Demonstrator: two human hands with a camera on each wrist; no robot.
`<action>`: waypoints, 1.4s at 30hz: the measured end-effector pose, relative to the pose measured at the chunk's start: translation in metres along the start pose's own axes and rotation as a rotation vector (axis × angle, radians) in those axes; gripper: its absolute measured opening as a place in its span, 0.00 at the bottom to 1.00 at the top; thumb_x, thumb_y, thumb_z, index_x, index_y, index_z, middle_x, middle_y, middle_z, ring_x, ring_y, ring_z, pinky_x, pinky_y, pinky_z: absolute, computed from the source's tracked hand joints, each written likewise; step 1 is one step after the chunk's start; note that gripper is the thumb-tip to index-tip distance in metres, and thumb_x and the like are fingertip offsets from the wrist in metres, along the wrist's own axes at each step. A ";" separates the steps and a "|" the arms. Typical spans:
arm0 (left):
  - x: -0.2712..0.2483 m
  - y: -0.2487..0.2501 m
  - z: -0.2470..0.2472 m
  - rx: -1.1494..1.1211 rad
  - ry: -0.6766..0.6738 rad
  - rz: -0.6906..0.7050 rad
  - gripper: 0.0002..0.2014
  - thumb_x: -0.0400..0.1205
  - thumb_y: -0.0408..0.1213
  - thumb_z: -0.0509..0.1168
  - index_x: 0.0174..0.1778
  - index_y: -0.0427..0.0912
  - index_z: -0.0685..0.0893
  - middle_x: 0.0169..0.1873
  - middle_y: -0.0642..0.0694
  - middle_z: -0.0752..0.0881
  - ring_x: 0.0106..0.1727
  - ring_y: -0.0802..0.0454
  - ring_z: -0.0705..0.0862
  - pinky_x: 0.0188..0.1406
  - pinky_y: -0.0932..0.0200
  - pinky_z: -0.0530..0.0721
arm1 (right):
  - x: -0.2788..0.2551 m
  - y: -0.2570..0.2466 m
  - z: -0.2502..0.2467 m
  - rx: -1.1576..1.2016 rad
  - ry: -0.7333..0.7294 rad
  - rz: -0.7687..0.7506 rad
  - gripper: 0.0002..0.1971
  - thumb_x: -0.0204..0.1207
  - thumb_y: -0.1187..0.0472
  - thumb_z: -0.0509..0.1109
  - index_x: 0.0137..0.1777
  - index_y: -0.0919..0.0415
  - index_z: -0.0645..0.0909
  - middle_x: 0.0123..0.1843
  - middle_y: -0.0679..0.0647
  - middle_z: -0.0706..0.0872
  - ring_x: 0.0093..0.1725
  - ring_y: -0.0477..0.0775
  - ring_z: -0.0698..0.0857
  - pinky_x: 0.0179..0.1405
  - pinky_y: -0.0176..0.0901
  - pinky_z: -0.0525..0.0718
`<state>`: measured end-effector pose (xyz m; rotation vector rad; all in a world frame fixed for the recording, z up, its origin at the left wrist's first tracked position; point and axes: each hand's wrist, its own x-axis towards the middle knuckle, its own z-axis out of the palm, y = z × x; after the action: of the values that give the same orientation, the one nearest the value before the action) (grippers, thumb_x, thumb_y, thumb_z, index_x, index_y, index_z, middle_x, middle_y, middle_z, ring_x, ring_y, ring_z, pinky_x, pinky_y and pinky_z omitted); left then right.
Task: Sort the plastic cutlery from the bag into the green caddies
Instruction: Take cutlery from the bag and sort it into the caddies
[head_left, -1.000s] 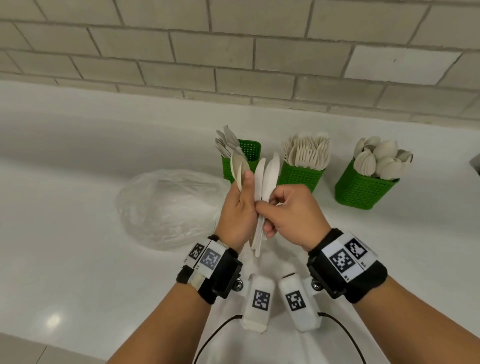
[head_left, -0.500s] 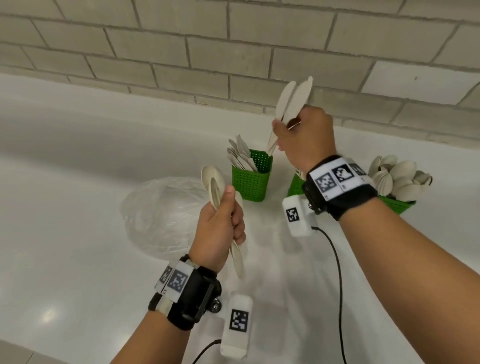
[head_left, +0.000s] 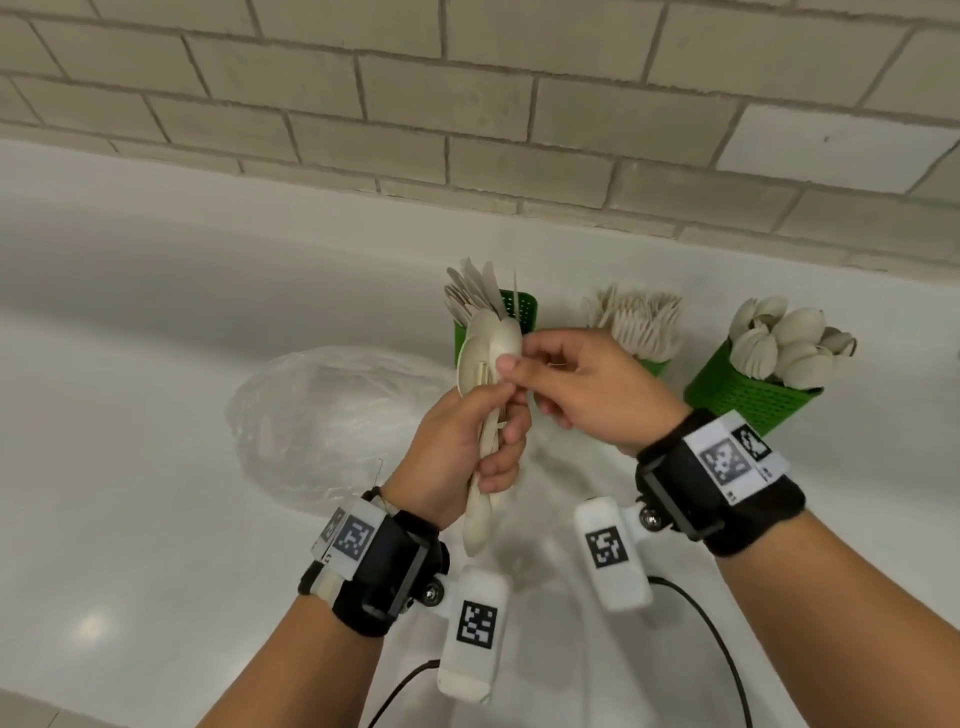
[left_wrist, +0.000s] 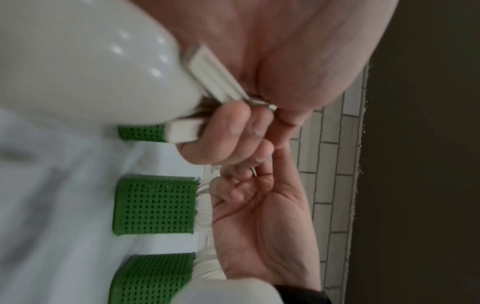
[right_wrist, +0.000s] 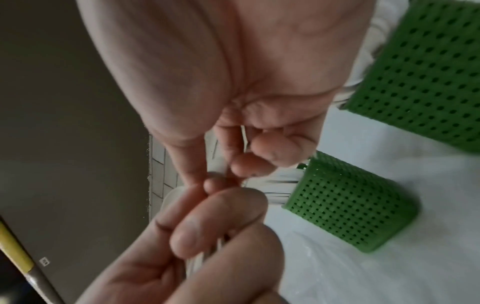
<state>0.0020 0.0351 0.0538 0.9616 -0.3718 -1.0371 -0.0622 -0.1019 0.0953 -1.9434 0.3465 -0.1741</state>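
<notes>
My left hand (head_left: 496, 441) grips a bundle of cream plastic spoons (head_left: 488, 348) upright, bowls up, in front of the left caddy. My right hand (head_left: 511, 371) pinches the top of one spoon bowl between thumb and forefinger. In the left wrist view the spoon handles (left_wrist: 207, 70) run under my curled left fingers (left_wrist: 233, 131). Three green caddies stand in a row by the wall: the left caddy (head_left: 522, 306) has knives, the middle caddy (head_left: 655, 366) forks (head_left: 639, 322), the right caddy (head_left: 748, 397) spoons. The clear plastic bag (head_left: 332, 415) lies at the left.
A white counter (head_left: 130, 389) runs to a grey brick wall (head_left: 467, 104). Cables trail from the wrist cameras (head_left: 613, 551) near the front edge. The right wrist view shows two caddies (right_wrist: 350, 207) close to my fingers.
Half a second ago my right hand was raised over the caddies with two knives. It has come down without them and now pinches a spoon in my left hand's bundle.
</notes>
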 end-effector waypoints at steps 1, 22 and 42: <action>0.000 -0.002 0.003 0.010 -0.028 -0.010 0.06 0.79 0.38 0.60 0.42 0.38 0.76 0.25 0.44 0.71 0.15 0.56 0.62 0.14 0.69 0.61 | -0.005 0.004 -0.002 0.048 0.040 -0.011 0.15 0.80 0.56 0.70 0.39 0.70 0.82 0.24 0.45 0.79 0.23 0.41 0.74 0.24 0.30 0.72; -0.012 -0.012 0.037 0.213 -0.216 -0.177 0.20 0.70 0.34 0.54 0.53 0.35 0.84 0.18 0.47 0.60 0.12 0.56 0.55 0.15 0.70 0.61 | -0.050 0.003 -0.026 0.206 0.320 -0.060 0.05 0.74 0.70 0.76 0.42 0.63 0.82 0.41 0.57 0.86 0.39 0.49 0.87 0.47 0.51 0.88; -0.009 -0.014 0.029 0.311 -0.282 -0.287 0.25 0.71 0.39 0.52 0.64 0.37 0.75 0.38 0.35 0.85 0.27 0.37 0.85 0.12 0.71 0.54 | -0.052 -0.003 -0.047 0.118 -0.085 -0.105 0.18 0.73 0.72 0.75 0.62 0.63 0.86 0.40 0.50 0.89 0.37 0.58 0.83 0.41 0.46 0.85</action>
<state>-0.0295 0.0263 0.0594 1.1711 -0.6563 -1.4115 -0.1241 -0.1252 0.1186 -1.8469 0.1746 -0.1755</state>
